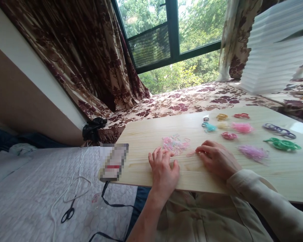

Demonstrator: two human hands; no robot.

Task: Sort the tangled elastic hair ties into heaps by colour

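Note:
A loose pile of small pastel rubber bands (175, 144), mixed pink, white and pale green, lies on the light wooden board. My left hand (164, 168) rests at the near edge of this pile, palm down with its fingers apart, holding nothing. To the right, my right hand (217, 160) is low over the board, its thumb and fingertips drawn together at the end of a small pink rubber band (191, 154). Beyond that hand are a pink heap of bands (242, 127), a lilac heap (254, 153) and a small blue heap (210, 127).
Bunches of coiled ties lie at the board's right: green (284, 144), purple (279, 131), red (241, 115), yellow (222, 117) and dark pink (229, 135). A blurred-out flat object (114, 163) sits on its left edge. Scissors (68, 214) and a white cable (65, 193) lie on the bed.

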